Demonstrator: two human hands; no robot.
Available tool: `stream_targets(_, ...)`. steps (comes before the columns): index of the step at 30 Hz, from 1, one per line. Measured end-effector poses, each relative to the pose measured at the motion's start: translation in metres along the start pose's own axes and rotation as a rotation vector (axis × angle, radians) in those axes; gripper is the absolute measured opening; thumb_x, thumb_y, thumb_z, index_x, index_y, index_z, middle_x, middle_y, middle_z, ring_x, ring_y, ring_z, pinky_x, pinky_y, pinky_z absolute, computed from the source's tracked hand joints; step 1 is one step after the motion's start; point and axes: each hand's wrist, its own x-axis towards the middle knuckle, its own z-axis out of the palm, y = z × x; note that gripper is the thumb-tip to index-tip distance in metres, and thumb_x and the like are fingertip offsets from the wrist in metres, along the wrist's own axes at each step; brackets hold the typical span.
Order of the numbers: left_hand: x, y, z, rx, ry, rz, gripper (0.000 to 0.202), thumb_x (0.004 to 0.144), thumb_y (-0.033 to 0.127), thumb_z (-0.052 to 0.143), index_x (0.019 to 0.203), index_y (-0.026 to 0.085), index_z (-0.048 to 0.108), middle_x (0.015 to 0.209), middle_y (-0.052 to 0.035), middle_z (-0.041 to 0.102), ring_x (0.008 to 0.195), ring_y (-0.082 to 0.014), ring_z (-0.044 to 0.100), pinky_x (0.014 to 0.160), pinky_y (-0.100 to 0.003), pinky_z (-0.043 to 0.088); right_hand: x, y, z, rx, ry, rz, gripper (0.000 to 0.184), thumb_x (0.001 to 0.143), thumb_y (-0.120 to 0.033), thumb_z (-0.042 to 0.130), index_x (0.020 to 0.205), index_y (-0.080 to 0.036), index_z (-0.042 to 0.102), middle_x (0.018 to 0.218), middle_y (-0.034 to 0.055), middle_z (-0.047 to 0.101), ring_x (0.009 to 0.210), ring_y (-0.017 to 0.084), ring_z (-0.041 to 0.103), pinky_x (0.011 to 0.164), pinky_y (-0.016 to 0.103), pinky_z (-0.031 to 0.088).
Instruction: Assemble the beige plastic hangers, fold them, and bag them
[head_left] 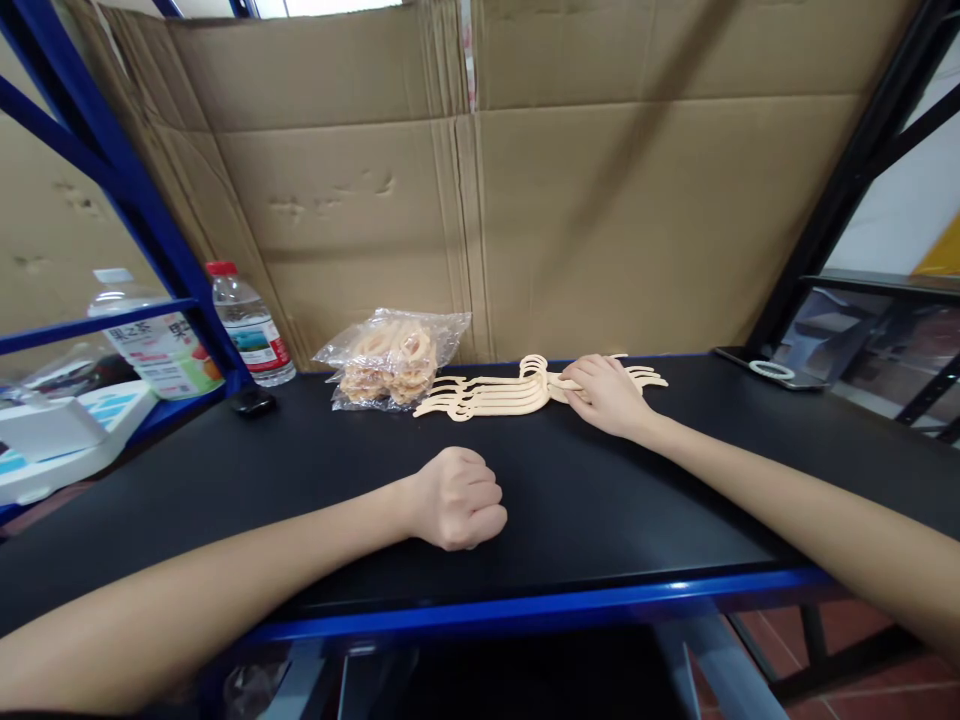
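My left hand (459, 497) rests on the black tabletop (315, 480) curled into a fist, with nothing visible in it. My right hand (606, 394) reaches further back and lies on a stack of cream plastic hangers (487, 394), fingers closed over the right part of the stack. The hanger hooks point left. Just left of the hangers lies a clear plastic bag (391, 358) holding several cream rings.
A water bottle with a red cap (248, 325) and a larger labelled bottle (150, 340) stand at the back left by a blue shelf post (135, 190). A small black object (253, 403) lies nearby. Cardboard (600, 200) lines the back. A phone with a white ring (772, 370) sits at the right.
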Motion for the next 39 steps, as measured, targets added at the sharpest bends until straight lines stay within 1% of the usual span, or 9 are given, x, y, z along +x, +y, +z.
stream_targets(6,-0.001,0.001,0.001,0.032,-0.030,-0.019,0.040,0.087,0.010,0.028,0.047,0.018,0.032,0.047,0.0011,0.031,0.042,-0.0134,0.029,0.042,-0.030,0.024,0.002,0.006,-0.004,-0.018,0.010,0.017,0.025,0.086,-0.024,0.041,0.097,-0.018,0.063,0.101,0.0098,0.065,0.101,0.026,0.052,0.091,0.041,0.034)
stream_targets(11,-0.004,-0.012,-0.001,0.161,-0.083,-0.039,0.038,0.087,0.008,0.037,0.050,0.017,0.037,0.050,0.0016,0.036,0.046,-0.0127,0.033,0.045,-0.029,0.026,0.002,0.020,-0.014,-0.024,-0.029,-0.019,0.028,0.085,-0.026,0.041,0.103,-0.017,0.061,0.104,0.0110,0.064,0.103,0.027,0.052,0.091,0.042,0.035)
stream_targets(14,-0.009,-0.022,-0.001,0.255,-0.191,-0.106,0.034,0.090,0.011,0.039,0.057,0.017,0.045,0.056,0.0002,0.044,0.052,-0.0130,0.040,0.050,-0.028,0.029,0.001,0.027,-0.023,-0.001,-0.090,-0.056,0.029,0.086,-0.026,0.041,0.106,-0.018,0.060,0.105,0.0109,0.063,0.102,0.026,0.053,0.089,0.041,0.038)
stream_targets(17,-0.013,-0.029,0.001,0.235,-0.391,-0.255,0.022,0.090,0.012,0.039,0.079,0.016,0.057,0.076,-0.0052,0.058,0.072,-0.0168,0.053,0.066,-0.030,0.039,-0.001,0.028,-0.028,-0.008,-0.119,-0.064,0.028,0.087,-0.027,0.042,0.107,-0.017,0.059,0.106,0.0112,0.063,0.103,0.027,0.053,0.089,0.043,0.039)
stream_targets(19,-0.018,-0.031,0.003,0.152,-0.453,-0.423,0.022,0.088,0.013,0.042,0.104,0.015,0.057,0.103,-0.0106,0.061,0.097,-0.0222,0.054,0.084,-0.035,0.040,-0.005,0.026,-0.029,-0.034,-0.143,-0.050,0.029,0.087,-0.027,0.042,0.110,-0.017,0.058,0.107,0.0118,0.063,0.103,0.028,0.054,0.087,0.044,0.041)
stream_targets(21,-0.026,-0.034,0.007,0.057,-0.456,-0.601,0.037,0.089,0.018,0.043,0.126,0.014,0.046,0.130,-0.0132,0.050,0.120,-0.0261,0.043,0.098,-0.039,0.033,-0.010,0.025,-0.027,-0.045,-0.181,-0.043,0.031,0.087,-0.026,0.043,0.113,-0.017,0.056,0.111,0.0125,0.062,0.103,0.029,0.054,0.086,0.044,0.043)
stream_targets(24,-0.038,-0.037,0.013,-0.079,-0.514,-0.780,0.048,0.095,0.033,0.035,0.138,0.012,0.033,0.144,-0.0146,0.036,0.133,-0.0271,0.031,0.107,-0.042,0.025,-0.018,0.027,-0.022,0.002,-0.238,-0.059,0.035,0.086,-0.026,0.045,0.119,-0.015,0.054,0.119,0.0142,0.058,0.108,0.029,0.053,0.089,0.043,0.044)
stream_targets(29,-0.047,-0.040,0.018,-0.150,-0.538,-0.845,0.052,0.096,0.041,0.032,0.138,0.011,0.034,0.145,-0.0155,0.035,0.134,-0.0277,0.030,0.109,-0.045,0.023,-0.020,0.042,-0.018,0.128,-0.295,-0.022,0.034,0.085,-0.025,0.048,0.116,-0.015,0.057,0.118,0.0136,0.060,0.110,0.028,0.054,0.094,0.041,0.043)
stream_targets(39,-0.034,-0.035,0.016,-0.023,-0.405,-0.856,0.031,0.090,0.029,0.047,0.117,0.016,0.055,0.121,-0.0120,0.053,0.113,-0.0276,0.048,0.095,-0.043,0.039,-0.018,0.051,-0.015,0.238,-0.368,0.015,0.025,0.082,-0.027,0.055,0.103,-0.016,0.063,0.107,0.0113,0.063,0.103,0.026,0.056,0.092,0.040,0.042)
